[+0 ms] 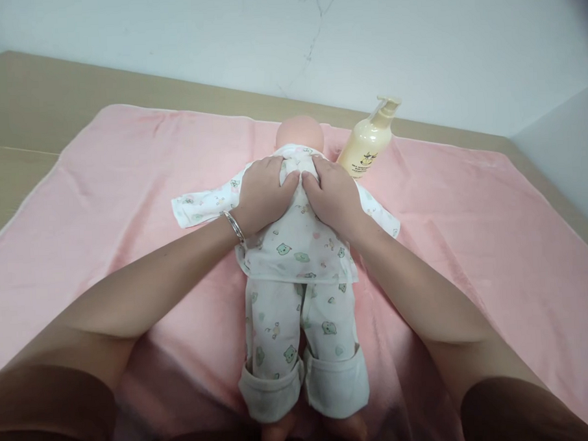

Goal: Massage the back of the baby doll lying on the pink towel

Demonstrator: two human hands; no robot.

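Note:
A baby doll (300, 134) lies stretched out on a pink blanket (126, 169), its head away from me and its bare feet near my body. It wears a white printed top (300, 249) and matching trousers (279, 325) with the cuffs turned up. No face shows on the smooth head. My left hand (266, 190) rests flat on the left of the doll's upper body, a silver bangle at the wrist. On the other side my right hand (336, 194) lies flat too. Both thumbs point inward and almost meet at the middle; neither hand grips anything.
A pale yellow pump bottle (367, 139) stands tilted in view just right of the doll's head, close to my right hand. The blanket covers most of a wooden table (73, 80). Behind the table rises a white wall (193, 49) with a crack.

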